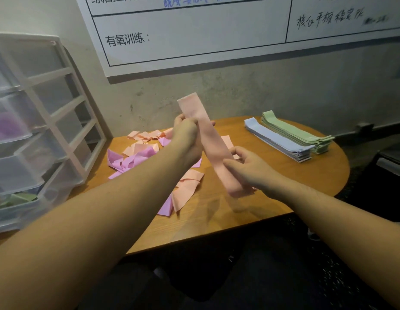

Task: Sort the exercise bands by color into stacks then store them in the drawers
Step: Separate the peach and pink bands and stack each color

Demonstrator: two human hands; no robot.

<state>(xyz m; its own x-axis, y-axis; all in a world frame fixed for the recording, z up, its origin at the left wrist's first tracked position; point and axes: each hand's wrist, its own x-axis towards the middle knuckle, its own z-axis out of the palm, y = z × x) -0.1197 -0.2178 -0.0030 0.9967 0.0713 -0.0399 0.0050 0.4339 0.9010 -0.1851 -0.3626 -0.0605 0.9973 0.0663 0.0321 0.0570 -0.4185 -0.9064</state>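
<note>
A pink exercise band (213, 151) is held flat and stretched lengthwise above the table, tilted from upper left to lower right. My left hand (189, 139) grips it near its upper end. My right hand (248, 166) pinches its lower part. Under my arms lies a loose pile of pink and purple bands (138, 153). At the far right of the table a blue stack (277, 139) lies beside a green stack (295, 130), both neatly squared.
A wooden table (324, 175) with a rounded right end stands against the wall. A white drawer unit (44, 121) with translucent drawers stands at the left; purple and green shapes show inside some drawers. A whiteboard (194, 34) hangs above.
</note>
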